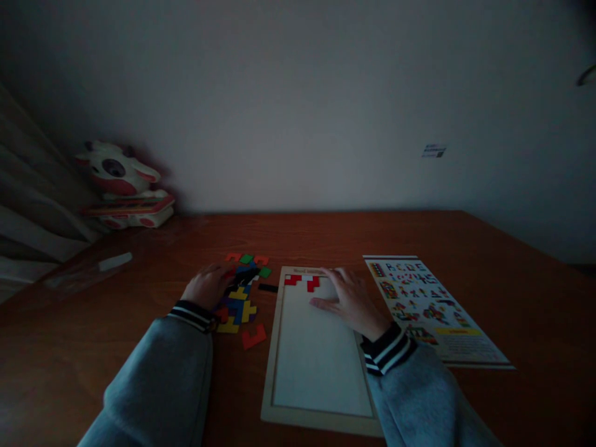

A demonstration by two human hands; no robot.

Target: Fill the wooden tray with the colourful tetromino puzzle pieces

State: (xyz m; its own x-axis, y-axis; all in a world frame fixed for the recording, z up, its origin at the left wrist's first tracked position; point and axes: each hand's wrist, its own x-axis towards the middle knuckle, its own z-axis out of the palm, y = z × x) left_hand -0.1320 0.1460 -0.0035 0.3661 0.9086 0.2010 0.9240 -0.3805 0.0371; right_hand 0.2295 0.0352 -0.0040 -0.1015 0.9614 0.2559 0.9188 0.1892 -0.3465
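My left hand (207,285) is at the left side of a loose pile of flat coloured puzzle pieces (236,309), fingers bent at a red puzzle piece (231,272); its thumb is hidden. To the right lies a wooden puzzle board (321,366) with a raised frame. Red pieces (293,280) sit along its top edge, with a small white gap or piece between them. Over the board's upper right is my right hand (356,304), thumb and fingers apart, fingertips near the top edge. Whatever lies beneath those fingertips is hidden.
A printed pattern sheet (428,310) lies right of the board. A black bar piece (268,288) touches or nearly touches the board's left edge. At the back left stands a cow-shaped toy (125,186), with clear plastic wrapping (84,270) in front. A wall borders the table's far edge.
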